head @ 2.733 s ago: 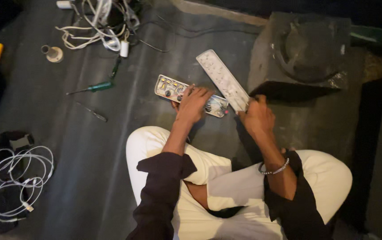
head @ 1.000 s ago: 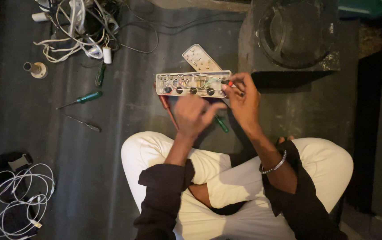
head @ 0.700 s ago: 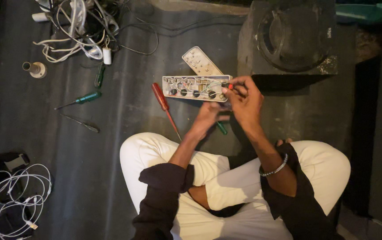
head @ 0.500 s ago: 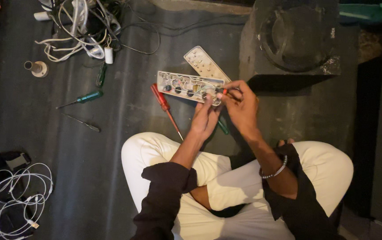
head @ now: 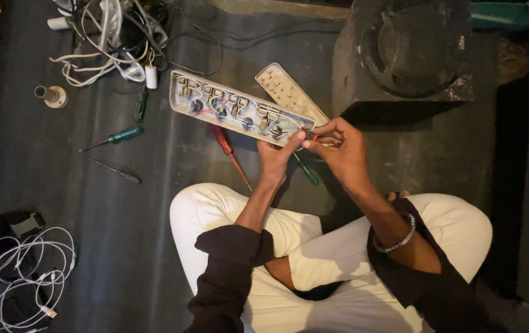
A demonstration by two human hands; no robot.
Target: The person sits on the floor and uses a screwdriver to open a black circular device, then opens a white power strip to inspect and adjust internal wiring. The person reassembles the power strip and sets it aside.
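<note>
I sit cross-legged on a dark floor mat. An opened power strip base [head: 233, 110], long and pale with wiring and sockets showing inside, is held up in front of me. My left hand [head: 276, 157] grips its near right end from below. My right hand [head: 338, 148] pinches small red and dark wires at that same end. The strip's pale cover [head: 289, 92] lies on the floor just behind it. A red-handled screwdriver [head: 224, 145] and a green-handled one [head: 306, 172] lie on the mat under the strip.
A dark square box with a round recess [head: 409, 52] stands at the back right. A tangle of white and black cables [head: 116, 37] lies back left, with a small spool [head: 52, 95] and a green screwdriver [head: 116, 135]. White cords [head: 24, 271] sit at front left.
The strip base was lifted off the floor and swung so its left end points away to the left. My left hand let go of the red screwdriver, which now lies on the mat.
</note>
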